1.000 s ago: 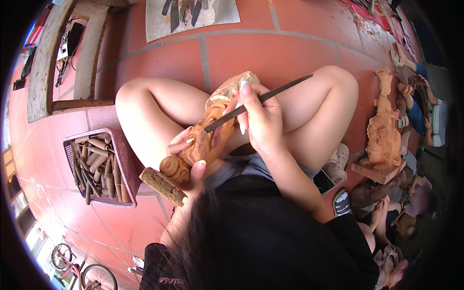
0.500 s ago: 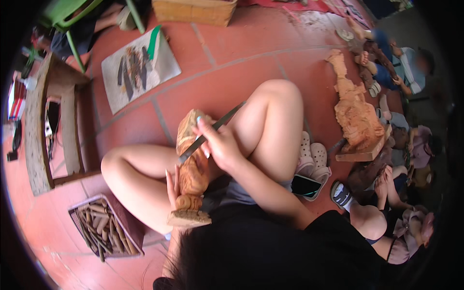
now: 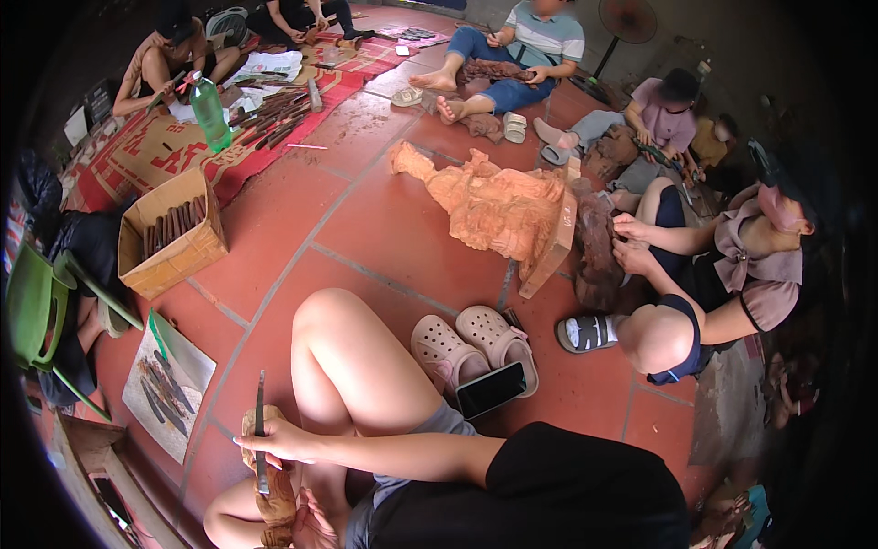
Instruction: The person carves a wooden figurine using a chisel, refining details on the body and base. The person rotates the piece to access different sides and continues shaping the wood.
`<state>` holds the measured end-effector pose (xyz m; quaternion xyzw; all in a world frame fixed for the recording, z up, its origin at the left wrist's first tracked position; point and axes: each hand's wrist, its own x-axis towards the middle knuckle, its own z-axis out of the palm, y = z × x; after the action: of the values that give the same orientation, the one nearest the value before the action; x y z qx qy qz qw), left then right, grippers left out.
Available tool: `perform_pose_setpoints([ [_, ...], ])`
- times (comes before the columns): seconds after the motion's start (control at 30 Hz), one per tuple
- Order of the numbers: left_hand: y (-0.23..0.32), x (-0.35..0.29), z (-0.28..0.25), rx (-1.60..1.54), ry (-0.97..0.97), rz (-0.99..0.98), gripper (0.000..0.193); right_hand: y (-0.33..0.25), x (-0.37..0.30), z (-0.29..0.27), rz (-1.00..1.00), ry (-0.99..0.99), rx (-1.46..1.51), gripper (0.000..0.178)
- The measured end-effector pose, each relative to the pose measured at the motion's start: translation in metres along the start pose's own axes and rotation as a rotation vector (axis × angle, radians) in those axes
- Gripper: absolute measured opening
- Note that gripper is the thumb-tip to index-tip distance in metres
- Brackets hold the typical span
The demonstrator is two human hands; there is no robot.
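Observation:
My right hand [image 3: 285, 443] grips a long, flat dark metal file [image 3: 262, 407] and holds it upright against a carved wooden figure [image 3: 278, 501]. The brown figure stands between my bent legs, its lower end cut off by the picture's edge. Beside its lower part is my left hand [image 3: 315, 525], palm partly showing, with the fingers against the wood. Some of those fingertips are hidden.
Pale clogs [image 3: 483, 346] and a phone [image 3: 492, 391] lie right of my knee. Beyond them rests a large carved statue [image 3: 494, 206]. Files lie on a light sheet [image 3: 187, 352]; a box [image 3: 183, 252] holds tools. A co-worker [image 3: 722, 265] sits at right.
The view has swung to the right and up, so my hands and the figure now appear at the lower left. The file, slanted across the figure before, now points upright in the picture.

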<state>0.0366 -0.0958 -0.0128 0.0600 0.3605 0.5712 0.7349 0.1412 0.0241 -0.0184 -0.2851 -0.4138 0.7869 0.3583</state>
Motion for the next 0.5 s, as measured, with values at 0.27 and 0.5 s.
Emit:
perform_pose_setpoints([
  [0.27,0.005,-0.006,0.005,-0.564,-0.088,-0.377,0.073,0.008,0.002,-0.026,-0.066,-0.032,0.190,0.032],
  [0.5,0.033,-0.007,-0.003,-0.978,-0.376,-0.534,0.070,-0.025,0.009,-0.044,-0.008,-0.129,0.214,0.045],
])
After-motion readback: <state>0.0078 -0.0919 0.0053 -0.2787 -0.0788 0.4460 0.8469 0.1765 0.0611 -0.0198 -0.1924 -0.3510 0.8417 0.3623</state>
